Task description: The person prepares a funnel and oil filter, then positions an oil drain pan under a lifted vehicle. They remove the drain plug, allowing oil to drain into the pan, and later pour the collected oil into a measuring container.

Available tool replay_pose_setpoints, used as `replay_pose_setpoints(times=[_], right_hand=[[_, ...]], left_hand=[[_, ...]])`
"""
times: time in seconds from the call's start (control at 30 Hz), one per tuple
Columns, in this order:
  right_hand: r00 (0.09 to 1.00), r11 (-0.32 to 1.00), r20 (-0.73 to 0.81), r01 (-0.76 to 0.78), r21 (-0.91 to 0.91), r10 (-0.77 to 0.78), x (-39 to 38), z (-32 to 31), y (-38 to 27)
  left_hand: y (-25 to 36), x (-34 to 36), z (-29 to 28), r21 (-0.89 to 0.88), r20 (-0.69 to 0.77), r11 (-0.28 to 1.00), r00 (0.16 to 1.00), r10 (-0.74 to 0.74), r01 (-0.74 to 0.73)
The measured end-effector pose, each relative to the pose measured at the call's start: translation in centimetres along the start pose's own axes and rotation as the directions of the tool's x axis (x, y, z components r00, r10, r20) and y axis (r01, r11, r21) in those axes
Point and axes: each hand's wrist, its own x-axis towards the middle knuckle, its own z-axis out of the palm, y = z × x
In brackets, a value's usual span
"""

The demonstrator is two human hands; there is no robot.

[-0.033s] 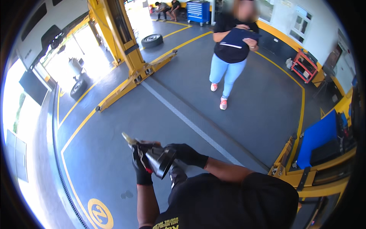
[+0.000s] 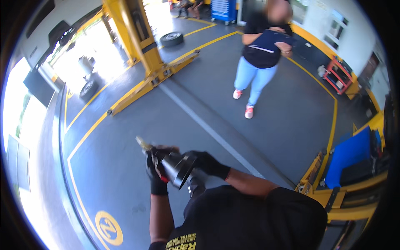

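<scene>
The gloved fingers [image 2: 155,163] of the left hand [image 2: 156,173] wrap tight around a black cone-shaped tool [image 2: 177,166] with a gold tip, held in front of the chest. The right hand [image 2: 206,163] grips the cone's wide end. Past them, on the grey floor [image 2: 125,166], another person [image 2: 260,54] stands near a yellow car lift [image 2: 146,54].

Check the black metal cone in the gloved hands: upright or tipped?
Tipped. The black metal cone lies slanted, wide mouth toward lower right, between the left hand and right hand.
</scene>
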Motion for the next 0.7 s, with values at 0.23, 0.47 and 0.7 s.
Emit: replay_pose_setpoints(times=[0.23,0.47,0.7], right_hand=[[0.994,0.999,-0.11,-0.015,-0.03,0.012,22.6,-0.6,9.1],[0.989,0.991,-0.11,-0.104,-0.083,0.095,37.1,-4.1,17.2],[0.852,0.015,0.282,-0.321,0.947,0.44,53.8,-4.5,29.1]], left_hand=[[8.4,25.1,-8.9,-0.45,0.201,0.893,0.975,0.095,0.005],[12.6,43.1,-9.5,-0.187,-0.058,0.98,0.995,-0.081,0.069],[17.0,63.9,-10.5,0.006,-0.025,0.997,0.997,0.073,-0.072]])
